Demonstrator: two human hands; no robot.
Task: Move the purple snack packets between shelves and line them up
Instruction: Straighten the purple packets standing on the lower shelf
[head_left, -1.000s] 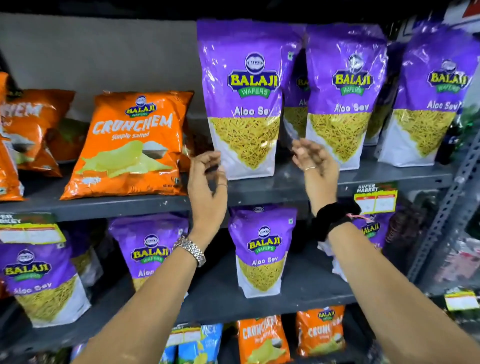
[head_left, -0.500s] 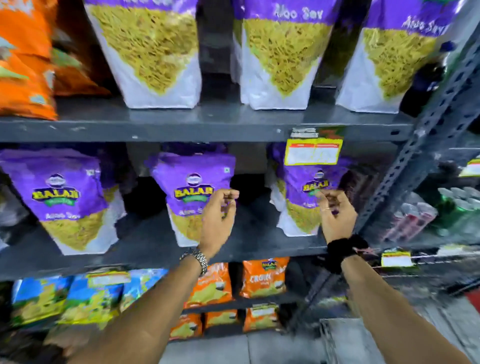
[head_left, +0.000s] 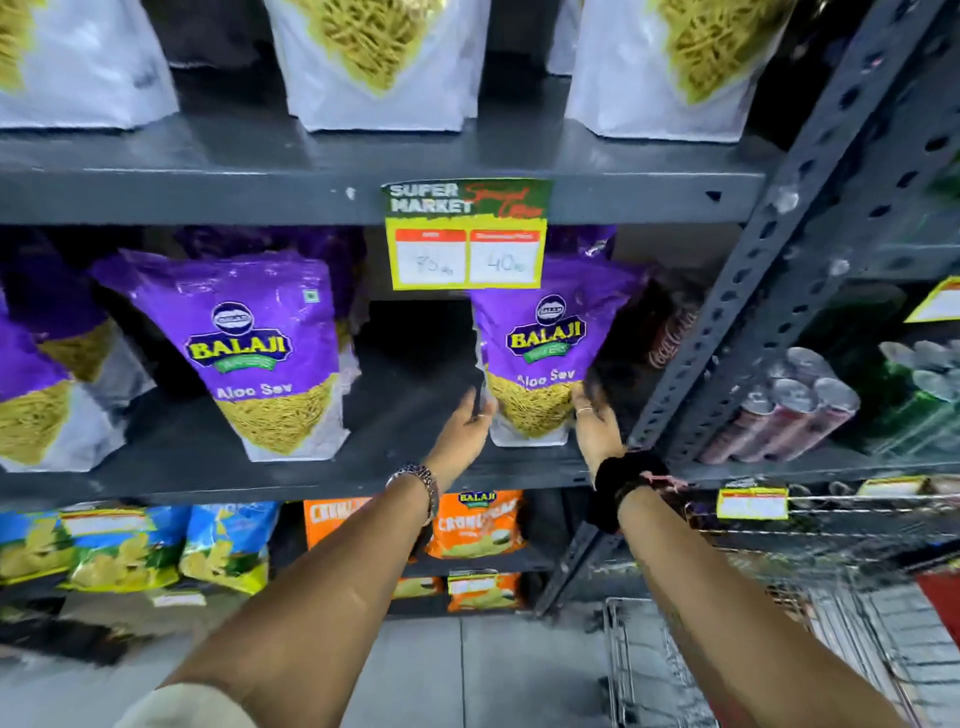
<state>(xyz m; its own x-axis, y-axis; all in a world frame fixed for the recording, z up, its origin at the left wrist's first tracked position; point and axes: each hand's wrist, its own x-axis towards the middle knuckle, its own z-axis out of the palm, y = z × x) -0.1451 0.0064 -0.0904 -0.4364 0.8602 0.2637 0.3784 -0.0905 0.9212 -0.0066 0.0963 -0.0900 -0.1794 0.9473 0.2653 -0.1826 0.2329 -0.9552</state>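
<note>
Head view: both hands cup the right-hand Aloo Sev packet (head_left: 540, 353) on the middle shelf (head_left: 291, 473). Left hand (head_left: 464, 423) and right hand (head_left: 596, 422) fingers press its lower edges. Lifting it could snag the hanging price tag (head_left: 466, 236) or crush the bag.

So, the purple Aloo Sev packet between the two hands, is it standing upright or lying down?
Upright. The purple Aloo Sev packet stands on its white base on the grey metal shelf, label facing out, both hands at its lower sides.
</note>
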